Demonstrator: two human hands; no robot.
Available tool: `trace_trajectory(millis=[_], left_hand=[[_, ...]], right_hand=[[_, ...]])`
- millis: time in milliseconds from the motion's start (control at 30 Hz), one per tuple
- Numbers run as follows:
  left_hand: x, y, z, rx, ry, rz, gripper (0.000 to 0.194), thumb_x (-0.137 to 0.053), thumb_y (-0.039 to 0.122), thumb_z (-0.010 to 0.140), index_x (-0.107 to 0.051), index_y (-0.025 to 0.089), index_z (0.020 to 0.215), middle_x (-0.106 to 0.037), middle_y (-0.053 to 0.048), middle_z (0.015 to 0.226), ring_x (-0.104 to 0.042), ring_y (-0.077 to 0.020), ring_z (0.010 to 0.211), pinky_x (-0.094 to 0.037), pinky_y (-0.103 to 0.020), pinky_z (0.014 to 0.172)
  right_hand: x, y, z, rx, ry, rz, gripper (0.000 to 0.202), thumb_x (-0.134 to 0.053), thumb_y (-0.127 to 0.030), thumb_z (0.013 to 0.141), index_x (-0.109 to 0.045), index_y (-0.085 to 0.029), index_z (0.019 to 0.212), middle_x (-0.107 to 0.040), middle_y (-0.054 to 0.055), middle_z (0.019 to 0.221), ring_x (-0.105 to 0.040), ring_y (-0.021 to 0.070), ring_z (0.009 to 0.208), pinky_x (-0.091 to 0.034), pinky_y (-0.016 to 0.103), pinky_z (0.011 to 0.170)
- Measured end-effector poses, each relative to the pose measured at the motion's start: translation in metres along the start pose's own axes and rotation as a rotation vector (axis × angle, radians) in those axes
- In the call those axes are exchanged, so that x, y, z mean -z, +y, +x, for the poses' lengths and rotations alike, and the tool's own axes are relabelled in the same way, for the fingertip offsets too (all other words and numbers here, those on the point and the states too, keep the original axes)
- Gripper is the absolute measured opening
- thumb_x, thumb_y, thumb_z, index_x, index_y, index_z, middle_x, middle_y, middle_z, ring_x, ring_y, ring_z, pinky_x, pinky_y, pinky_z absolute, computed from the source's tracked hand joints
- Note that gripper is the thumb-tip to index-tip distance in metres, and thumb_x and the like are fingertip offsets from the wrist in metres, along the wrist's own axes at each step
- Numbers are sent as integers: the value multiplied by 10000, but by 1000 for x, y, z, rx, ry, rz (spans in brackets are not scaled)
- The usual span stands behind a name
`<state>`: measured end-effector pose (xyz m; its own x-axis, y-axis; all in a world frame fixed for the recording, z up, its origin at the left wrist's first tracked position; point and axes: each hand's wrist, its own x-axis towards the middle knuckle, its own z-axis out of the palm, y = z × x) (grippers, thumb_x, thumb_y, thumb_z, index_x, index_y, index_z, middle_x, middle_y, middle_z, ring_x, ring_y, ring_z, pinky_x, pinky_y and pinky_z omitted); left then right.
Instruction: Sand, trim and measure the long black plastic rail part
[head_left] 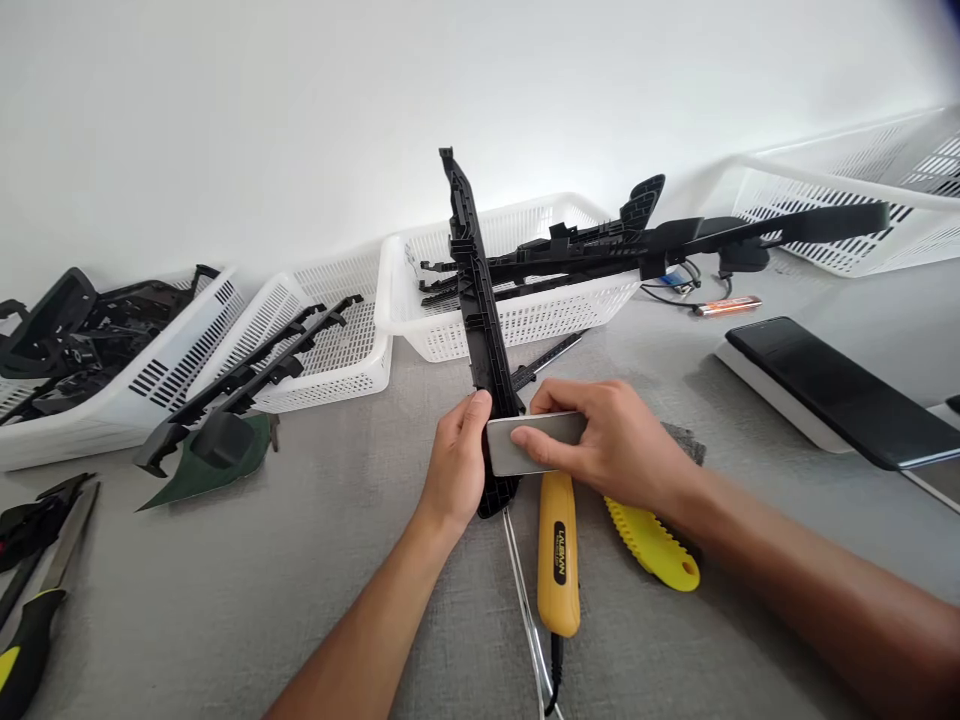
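Observation:
My left hand (455,462) is closed around the lower part of a long black ribbed plastic trim piece (475,305), which stands tilted in front of me. In my right hand (622,440) is a flat grey rectangular plate (511,455), pinched between thumb and fingers. Its left end lies against the trim piece, right beside my left thumb. Just below the plate, a yellow corded hand tool (559,590) lies on the grey table (352,570), its upper end hidden. Under my right wrist is a yellow toothed plastic handle (652,545), partly covered.
White baskets hold black plastic parts at the back centre (442,330) and left (112,410); another basket (840,255) stands right. A black phone (847,385) lies on a white box. At the left edge lies a file (71,535) with a black-yellow handle; green cloth (240,475) lies nearby.

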<state>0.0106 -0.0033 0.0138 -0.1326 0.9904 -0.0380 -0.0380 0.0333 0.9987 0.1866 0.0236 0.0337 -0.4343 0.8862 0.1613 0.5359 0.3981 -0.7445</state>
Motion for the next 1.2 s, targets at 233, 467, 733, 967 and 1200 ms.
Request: trace_trajectory(millis=[233, 467, 733, 967, 1200], left_hand=[[-2, 1, 0, -28, 29, 35, 437, -571, 527, 1008, -417, 250, 707, -406, 29, 715, -377, -166, 695, -354, -293, 647], [-3, -1, 0, -35, 32, 45, 434, -596, 502, 998, -415, 248, 697, -408, 26, 713, -375, -168, 700, -351, -294, 645], [2, -5, 3, 77, -26, -116, 489, -700, 601, 922, -473, 236, 689, -450, 24, 693, -400, -158, 667, -376, -292, 640], [2, 2, 2, 82, -32, -123, 532, -738, 602, 908, -450, 234, 654, -423, 32, 663, -384, -143, 648, -375, -284, 626], [3, -3, 3, 154, -38, -211, 518, -764, 635, 871, -543, 210, 673, -485, 18, 677, -445, -145, 656, -392, -277, 609]], right_hand=[[-1, -1, -2, 26, 22, -39, 307, -671, -487, 914, -591, -215, 796, -551, -46, 593, -419, 111, 531, -293, 280, 574], [1, 1, 0, 45, 4, -50, 296, -678, -477, 905, -602, -210, 800, -529, -49, 593, -422, 110, 545, -300, 275, 576], [8, 6, 4, 58, -96, 34, 325, -682, -481, 918, -596, -204, 772, -547, -45, 614, -455, 108, 565, -320, 269, 579], [4, 4, 2, 56, -71, 55, 316, -676, -464, 915, -590, -203, 759, -547, -46, 614, -456, 106, 559, -329, 270, 559], [8, 6, 3, 53, -23, 65, 343, -669, -495, 931, -587, -203, 769, -556, -37, 640, -464, 113, 580, -341, 270, 572]])
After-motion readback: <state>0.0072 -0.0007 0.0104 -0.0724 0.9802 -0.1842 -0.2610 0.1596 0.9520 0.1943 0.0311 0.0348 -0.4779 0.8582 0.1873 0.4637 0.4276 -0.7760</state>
